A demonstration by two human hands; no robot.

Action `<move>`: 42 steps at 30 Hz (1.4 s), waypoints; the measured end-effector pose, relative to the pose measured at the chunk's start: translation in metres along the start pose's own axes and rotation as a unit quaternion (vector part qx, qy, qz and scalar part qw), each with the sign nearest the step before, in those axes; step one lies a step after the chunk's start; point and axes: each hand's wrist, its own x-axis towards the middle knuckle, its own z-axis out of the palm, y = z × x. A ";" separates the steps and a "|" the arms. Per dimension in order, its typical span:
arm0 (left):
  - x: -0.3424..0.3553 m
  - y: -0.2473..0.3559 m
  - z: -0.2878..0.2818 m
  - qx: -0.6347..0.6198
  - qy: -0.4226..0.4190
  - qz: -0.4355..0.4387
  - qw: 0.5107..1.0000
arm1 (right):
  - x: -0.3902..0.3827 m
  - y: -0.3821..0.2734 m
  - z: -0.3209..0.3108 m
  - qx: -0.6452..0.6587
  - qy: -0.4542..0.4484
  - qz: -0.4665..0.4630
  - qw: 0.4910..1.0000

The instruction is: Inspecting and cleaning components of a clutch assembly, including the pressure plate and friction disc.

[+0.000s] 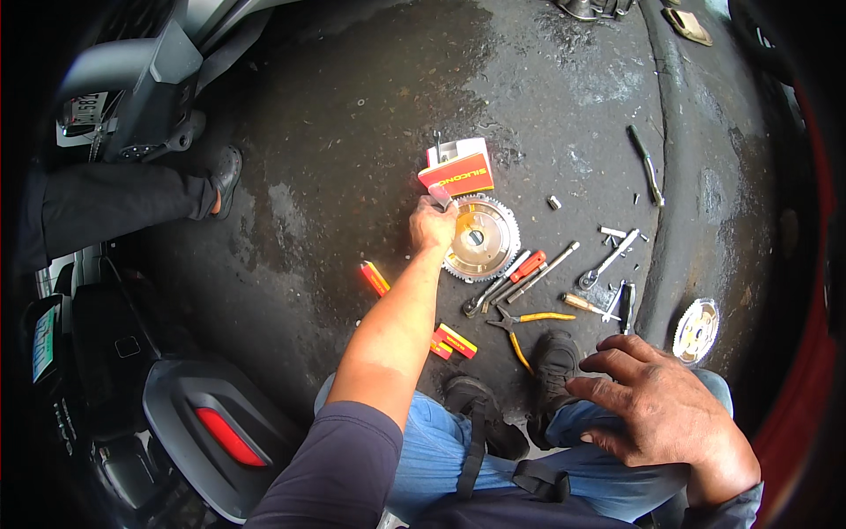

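Observation:
My left hand (432,225) reaches forward, closed on a small pinkish item (441,194) that I cannot make out, at the left rim of a toothed metal disc (493,238). Just beyond is a red-and-yellow box (456,176) with a white interior. My right hand (656,406) hovers over my knee with fingers apart, holding nothing. Between my hands lie a red-handled screwdriver (529,264), metal bars (545,269), a ratchet (608,260), yellow-handled pliers (538,316) and a wooden-handled tool (582,302). Small red-and-yellow boxes (458,342) lie near my shoes.
Another person's leg (123,203) in a dark shoe extends from the left. Parked motorcycle parts (176,414) crowd the left side. On the right are a floor crack, a second toothed disc (696,328), a long-handled tool (646,167) and a red surface (806,353) at the edge.

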 end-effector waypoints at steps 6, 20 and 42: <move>-0.003 0.010 -0.005 0.033 -0.040 0.036 0.998 | 0.002 0.000 0.001 0.003 -0.003 -0.001 1.000; -0.026 -0.022 -0.008 0.011 0.050 -0.046 0.998 | 0.006 -0.001 -0.009 -0.020 -0.014 0.003 1.000; -0.080 -0.070 -0.142 -0.300 -0.017 -0.220 0.928 | 0.145 0.001 -0.005 -0.028 -0.033 -0.164 0.985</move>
